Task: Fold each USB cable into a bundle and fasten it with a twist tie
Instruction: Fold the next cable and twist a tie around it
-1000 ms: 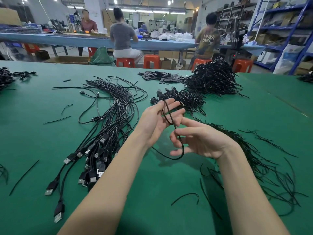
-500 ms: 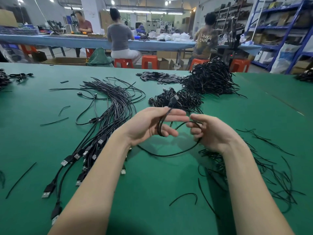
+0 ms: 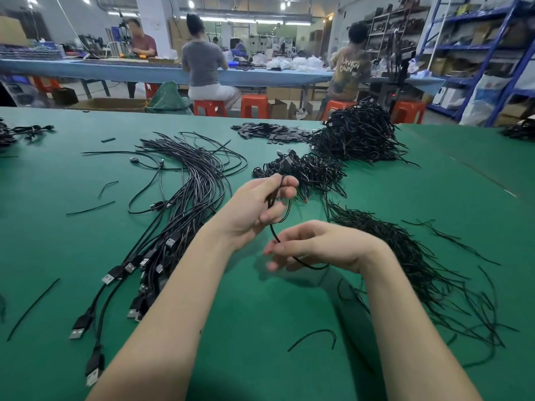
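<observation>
Cable (image 3: 285, 211) hangs looped above table (image 3: 260, 299) centre, left hand (image 3: 254, 208) at 11 o'clock pinching gathered coils so they cannot spring loose, right hand (image 3: 315, 246) at 5 o'clock curling fingers round trailing end, likely feeding another loop.

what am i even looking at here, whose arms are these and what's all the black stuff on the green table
This is a single view from a camera worn on a person's head, looking down at their own bare arms. The left hand grips a half-folded black USB cable, and the right hand pinches its loose end lower down. On the green table lie unfolded cables with metal plugs on the left, thin black twist ties on the right, and heaps of finished bundles farther back. Other workers sit at a blue bench behind.
</observation>
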